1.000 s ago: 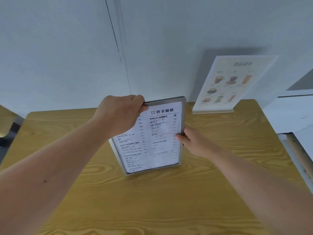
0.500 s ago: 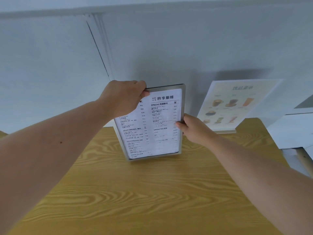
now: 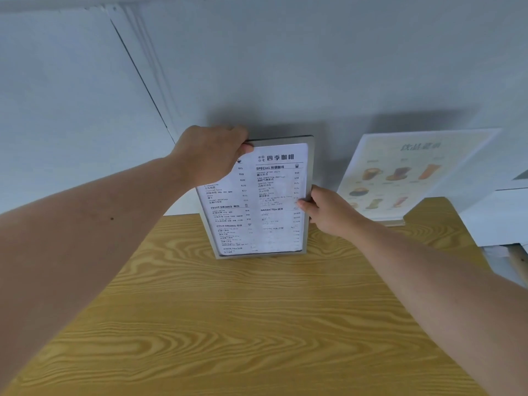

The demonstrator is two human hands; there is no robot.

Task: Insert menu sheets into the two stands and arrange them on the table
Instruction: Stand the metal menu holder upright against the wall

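A grey-framed menu stand [image 3: 307, 224] stands upright near the far edge of the wooden table [image 3: 257, 324], close to the wall. A white text menu sheet [image 3: 265, 204] fills it. My left hand [image 3: 211, 155] grips the stand's top left corner. My right hand [image 3: 328, 212] pinches its right edge at mid height. A second stand [image 3: 411, 178], clear, holds a drinks picture menu and leans back at the table's far right.
A pale grey wall [image 3: 285, 67] rises right behind both stands. White furniture [image 3: 497, 218] sits beyond the table's right edge. The near table surface shows only wood grain.
The framed stand has moved away from me, from mid table toward the wall, with both hands still holding it. It now rests nearer the far edge, left of the clear stand.
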